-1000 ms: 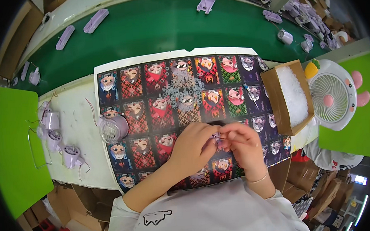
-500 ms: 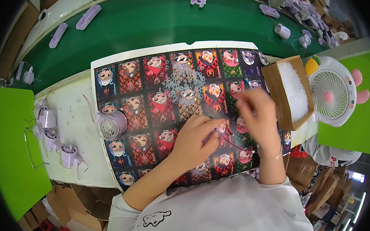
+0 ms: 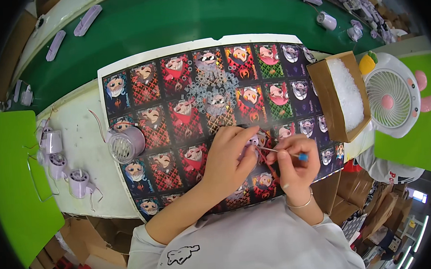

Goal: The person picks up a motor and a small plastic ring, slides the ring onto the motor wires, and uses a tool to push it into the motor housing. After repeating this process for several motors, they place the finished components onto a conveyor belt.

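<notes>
At the lower edge of the frame is the person's white shirt, with a small black outline drawing on it. Just above, right of the frame's centre, the right hand is nearly closed, thumb and fingers pinching a thin tool with a metallic shaft and a bright blue end. The shaft slants up and left toward the left hand, whose curled fingers and thumb grip a small lilac part near the centre. Only a pale, smooth patch of that part shows between the fingers, so its full shape cannot be told; a dark red wire hangs beside it. Whether the tool's tip touches it is unclear.

Beneath the hands lies a dark printed sheet with rows of cartoon cards. On its left side stands a round lilac housing; more wired lilac housings sit at the frame's left. Above centre are scattered small translucent rings. At right, a cardboard box holds white bits, beside a white fan. Across the top runs a green belt bearing lilac pieces.
</notes>
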Demonstrator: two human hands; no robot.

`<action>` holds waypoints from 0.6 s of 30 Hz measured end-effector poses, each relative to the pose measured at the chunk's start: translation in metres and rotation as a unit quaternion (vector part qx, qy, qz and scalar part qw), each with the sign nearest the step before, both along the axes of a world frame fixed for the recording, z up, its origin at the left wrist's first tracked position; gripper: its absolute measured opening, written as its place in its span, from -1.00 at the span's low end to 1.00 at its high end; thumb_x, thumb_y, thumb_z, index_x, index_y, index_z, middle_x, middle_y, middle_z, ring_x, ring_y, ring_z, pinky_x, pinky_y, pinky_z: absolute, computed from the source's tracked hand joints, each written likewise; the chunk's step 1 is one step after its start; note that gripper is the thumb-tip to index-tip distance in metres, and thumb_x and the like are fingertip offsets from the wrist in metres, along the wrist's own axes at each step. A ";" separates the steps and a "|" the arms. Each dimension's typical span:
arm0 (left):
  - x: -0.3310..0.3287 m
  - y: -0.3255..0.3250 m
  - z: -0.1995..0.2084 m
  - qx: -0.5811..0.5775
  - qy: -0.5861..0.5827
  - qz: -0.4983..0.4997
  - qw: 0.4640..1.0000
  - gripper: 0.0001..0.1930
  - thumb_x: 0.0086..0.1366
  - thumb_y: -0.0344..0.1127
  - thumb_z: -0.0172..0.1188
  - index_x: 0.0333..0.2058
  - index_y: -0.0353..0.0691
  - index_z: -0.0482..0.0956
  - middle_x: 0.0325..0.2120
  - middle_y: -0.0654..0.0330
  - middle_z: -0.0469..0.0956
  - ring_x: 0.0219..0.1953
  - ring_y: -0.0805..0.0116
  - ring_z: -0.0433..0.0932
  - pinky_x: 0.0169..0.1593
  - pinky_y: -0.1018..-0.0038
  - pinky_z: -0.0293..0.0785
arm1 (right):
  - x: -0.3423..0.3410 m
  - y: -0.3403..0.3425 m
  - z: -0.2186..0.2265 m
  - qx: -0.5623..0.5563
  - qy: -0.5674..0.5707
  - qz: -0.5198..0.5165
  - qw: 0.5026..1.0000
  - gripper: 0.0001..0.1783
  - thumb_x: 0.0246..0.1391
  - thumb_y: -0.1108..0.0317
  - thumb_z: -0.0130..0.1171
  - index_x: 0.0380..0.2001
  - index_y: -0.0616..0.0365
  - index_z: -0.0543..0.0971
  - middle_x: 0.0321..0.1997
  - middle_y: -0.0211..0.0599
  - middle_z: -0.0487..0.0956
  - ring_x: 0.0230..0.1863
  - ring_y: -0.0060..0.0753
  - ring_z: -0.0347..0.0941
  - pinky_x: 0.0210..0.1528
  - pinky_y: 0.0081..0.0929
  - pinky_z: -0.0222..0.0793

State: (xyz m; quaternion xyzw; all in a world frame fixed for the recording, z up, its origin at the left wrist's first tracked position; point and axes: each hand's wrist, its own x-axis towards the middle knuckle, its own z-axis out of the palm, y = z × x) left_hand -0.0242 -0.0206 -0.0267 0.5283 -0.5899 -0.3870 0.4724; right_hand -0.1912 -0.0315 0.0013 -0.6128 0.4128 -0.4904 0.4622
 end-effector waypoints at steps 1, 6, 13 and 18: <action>0.000 -0.001 0.002 -0.001 -0.011 0.005 1.000 -0.62 0.13 -0.53 0.14 -0.02 -0.32 0.56 -0.23 0.03 0.50 -0.16 0.08 0.47 -0.09 0.29 0.41 | 0.001 0.003 -0.001 -0.018 -0.020 -0.014 1.000 -0.79 0.15 0.69 0.09 -0.26 0.26 0.30 -0.21 -0.10 0.44 -0.34 -0.43 0.57 -0.24 -0.50 0.63; 0.000 0.000 0.000 0.006 -0.008 0.005 1.000 -0.62 0.15 -0.48 0.16 -0.01 -0.32 0.54 -0.23 0.02 0.48 -0.14 0.04 0.44 -0.07 0.25 0.39 | 0.003 0.008 -0.002 -0.108 0.053 0.014 0.993 -0.82 0.16 0.61 0.16 -0.32 0.22 0.35 -0.22 -0.05 0.49 -0.28 -0.27 0.62 -0.22 -0.43 0.58; -0.007 0.001 -0.002 0.000 -0.012 0.032 0.999 -0.64 0.16 -0.50 0.13 -0.03 -0.33 0.54 -0.23 0.01 0.49 -0.15 0.03 0.44 -0.08 0.24 0.40 | 0.008 0.017 0.004 -0.197 0.219 -0.013 0.956 -0.66 -0.06 0.73 0.21 -0.16 0.27 0.55 -0.17 -0.09 0.53 -0.15 -0.12 0.55 -0.15 -0.34 0.49; -0.009 0.001 -0.002 -0.013 -0.035 0.049 0.998 -0.67 0.19 -0.51 0.11 -0.03 -0.37 0.53 -0.23 0.01 0.49 -0.17 0.02 0.43 -0.09 0.23 0.39 | 0.018 0.018 -0.006 -0.237 0.214 -0.048 0.946 -0.83 0.09 0.62 0.18 -0.21 0.26 0.56 -0.20 -0.07 0.53 -0.25 -0.14 0.56 -0.22 -0.37 0.49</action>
